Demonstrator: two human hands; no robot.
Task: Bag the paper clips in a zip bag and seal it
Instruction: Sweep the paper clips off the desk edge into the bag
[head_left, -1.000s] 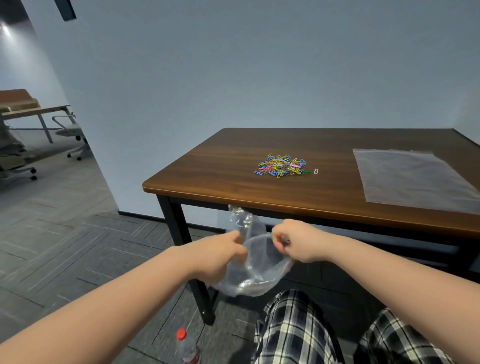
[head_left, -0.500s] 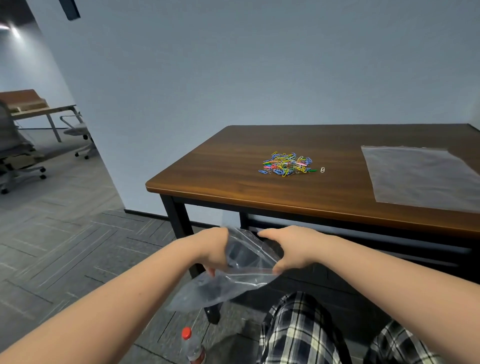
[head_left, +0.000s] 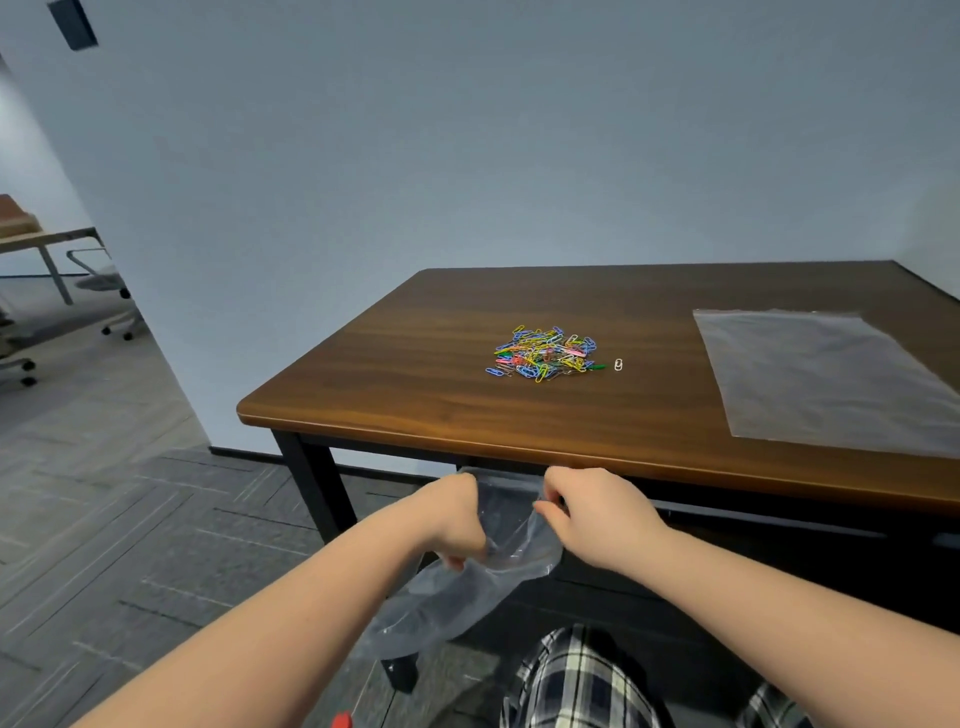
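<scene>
A heap of coloured paper clips lies on the brown wooden table, with one white clip apart to its right. Below the table's front edge I hold a clear zip bag in front of my lap. My left hand grips the bag's top at the left, my right hand pinches it at the right. The bag hangs down to the left, crumpled, with its mouth between my hands. I cannot tell whether the zip is parted.
A stack of flat clear bags lies on the table's right side. A black table leg stands left of my hands. My checked trousers are below. A red bottle cap shows on the floor. Office chairs stand far left.
Both hands have risen closer to the table's front edge with the bag. The bag has unfurled and now hangs longer, down to the left. The view shifted left.
</scene>
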